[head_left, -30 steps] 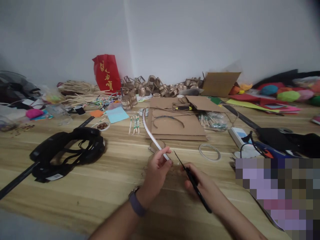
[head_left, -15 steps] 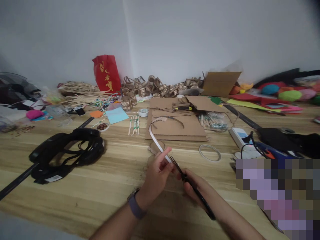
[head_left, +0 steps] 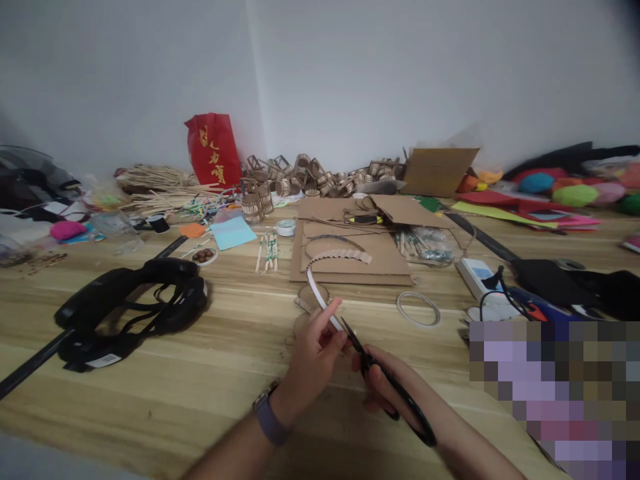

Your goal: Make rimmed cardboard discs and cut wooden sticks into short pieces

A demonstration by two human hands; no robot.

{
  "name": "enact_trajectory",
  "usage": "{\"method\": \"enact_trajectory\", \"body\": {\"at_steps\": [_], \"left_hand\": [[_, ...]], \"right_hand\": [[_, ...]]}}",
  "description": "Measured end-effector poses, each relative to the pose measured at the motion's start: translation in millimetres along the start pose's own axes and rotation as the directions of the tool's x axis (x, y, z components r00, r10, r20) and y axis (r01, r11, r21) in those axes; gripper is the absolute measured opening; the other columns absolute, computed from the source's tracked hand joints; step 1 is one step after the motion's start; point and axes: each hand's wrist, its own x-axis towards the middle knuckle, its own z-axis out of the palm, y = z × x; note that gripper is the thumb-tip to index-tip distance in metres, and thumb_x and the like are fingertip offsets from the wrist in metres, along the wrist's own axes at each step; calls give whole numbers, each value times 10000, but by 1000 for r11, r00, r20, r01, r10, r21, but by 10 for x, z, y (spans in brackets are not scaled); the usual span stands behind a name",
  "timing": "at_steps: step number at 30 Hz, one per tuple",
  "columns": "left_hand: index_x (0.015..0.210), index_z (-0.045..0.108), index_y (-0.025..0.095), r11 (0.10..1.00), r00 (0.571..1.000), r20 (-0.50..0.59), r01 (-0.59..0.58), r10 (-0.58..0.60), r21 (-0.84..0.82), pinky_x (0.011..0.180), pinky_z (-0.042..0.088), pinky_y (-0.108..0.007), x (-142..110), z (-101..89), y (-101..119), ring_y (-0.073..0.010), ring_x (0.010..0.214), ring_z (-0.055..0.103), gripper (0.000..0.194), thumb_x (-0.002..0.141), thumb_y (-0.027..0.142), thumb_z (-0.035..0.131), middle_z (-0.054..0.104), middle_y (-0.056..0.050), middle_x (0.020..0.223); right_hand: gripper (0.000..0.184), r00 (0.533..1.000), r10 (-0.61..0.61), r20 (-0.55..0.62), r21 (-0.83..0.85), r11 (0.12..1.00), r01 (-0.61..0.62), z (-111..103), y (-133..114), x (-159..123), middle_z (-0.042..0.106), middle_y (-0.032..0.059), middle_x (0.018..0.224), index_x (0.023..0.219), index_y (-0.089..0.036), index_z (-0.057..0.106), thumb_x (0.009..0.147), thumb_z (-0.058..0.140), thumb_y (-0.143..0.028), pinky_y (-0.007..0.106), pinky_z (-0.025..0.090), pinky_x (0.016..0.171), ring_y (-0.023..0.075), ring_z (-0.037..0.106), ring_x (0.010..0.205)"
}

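Note:
Pinched in my left hand is a narrow strip, white on its near stretch, with a notched brown far end that curls over the cardboard. My right hand is wrapped round black-handled scissors, whose blades point up and left at the strip's near end by my left fingertips. Whether the blades touch the strip I cannot tell. Flat cardboard sheets lie just beyond my hands, with a dark curved strip and a yellow-and-black cutter on them.
A roll of tape lies right of my hands. Black headgear takes up the left side. Small wrapped sticks and a bowl of brown beads sit left of the cardboard. Little woven baskets are heaped by the wall.
The strip has swung from curving up and left to curling right over the cardboard. My right hand has brought the scissors' blades against or close to its near end.

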Motion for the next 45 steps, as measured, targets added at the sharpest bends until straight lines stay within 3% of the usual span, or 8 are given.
{"method": "enact_trajectory", "body": {"at_steps": [10, 18, 26, 35, 45], "left_hand": [[1354, 497, 195, 992, 999, 27, 24, -20, -122, 668, 479, -250, -21, -14, 70, -133, 698, 574, 510, 858, 295, 561, 584, -14, 817], [1347, 498, 162, 970, 998, 33, 56, -50, -236, 627, 470, -229, -23, 1, 107, -112, 649, 558, 543, 821, 271, 578, 581, 8, 740], [1337, 513, 177, 979, 999, 24, 28, -23, -201, 632, 481, -218, -25, -2, 131, -109, 660, 564, 525, 827, 277, 582, 562, 12, 749], [1346, 503, 187, 980, 999, 36, 31, -24, -198, 643, 496, -226, -30, -4, 118, -114, 676, 575, 518, 843, 288, 574, 564, -1, 783], [1348, 502, 193, 983, 999, 40, 34, -27, -182, 668, 491, -240, -32, -4, 84, -123, 694, 579, 522, 838, 283, 569, 581, -9, 815]], "right_hand": [[673, 1000, -6, -6, -31, 999, 6, 40, -9, 7, 370, -68, 603, 939, -197, 515, 738, 400, -828, 239, 417, 483, 83, 308, 478], [637, 995, -98, -2, -69, 993, 98, 42, 51, -9, 410, -50, 647, 955, -193, 500, 792, 362, -794, 232, 409, 483, 83, 336, 488], [660, 998, -57, 29, -5, 998, 57, 59, 43, -18, 337, -85, 586, 1000, -186, 479, 804, 320, -795, 245, 424, 505, 82, 314, 466], [683, 1000, -25, 11, 11, 1000, 25, 79, 14, 0, 306, -109, 524, 904, -196, 472, 740, 349, -847, 243, 432, 486, 69, 277, 420], [622, 1000, -21, -21, 6, 1000, 21, 95, -23, 11, 338, -108, 484, 851, -209, 481, 757, 391, -817, 235, 437, 462, 66, 279, 395]]}}
